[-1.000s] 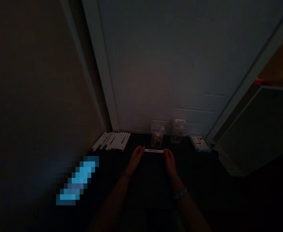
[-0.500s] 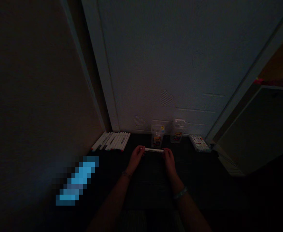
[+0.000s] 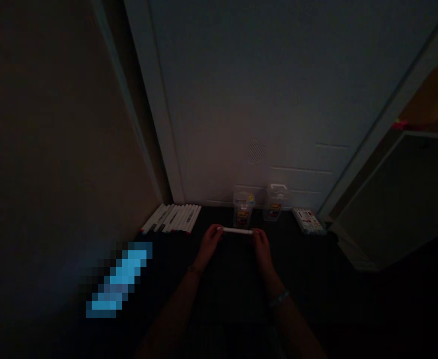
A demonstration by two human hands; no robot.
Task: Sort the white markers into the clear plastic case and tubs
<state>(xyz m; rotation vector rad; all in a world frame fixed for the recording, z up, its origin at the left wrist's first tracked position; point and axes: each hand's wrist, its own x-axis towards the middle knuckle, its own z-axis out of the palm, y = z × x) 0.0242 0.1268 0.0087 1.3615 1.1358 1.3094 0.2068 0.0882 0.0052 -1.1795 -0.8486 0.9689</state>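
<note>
A white marker (image 3: 237, 231) lies level between my two hands, above the dark table. My left hand (image 3: 212, 239) pinches its left end, and my right hand (image 3: 261, 242) grips the right end. Just behind the marker stands a clear plastic container (image 3: 243, 208) with a coloured label. To its right, nearer the wall, is a second clear container (image 3: 275, 203) with a similar label. At the left a row of several white markers (image 3: 176, 218) lies side by side, their near ends in different colours. The scene is dim, so fingertip detail is hard to make out.
A flat clear case of markers (image 3: 309, 221) lies at the table's right. The pale panelled wall (image 3: 219, 124) rises behind the dark table (image 3: 237, 289). Over the left side is a pixelated bright blue patch (image 3: 119, 281). A board (image 3: 398, 199) leans at the right.
The dark printed text that showed along the held marker no longer shows; its visible side is now plain white. My hands stay in nearly the same place.
</note>
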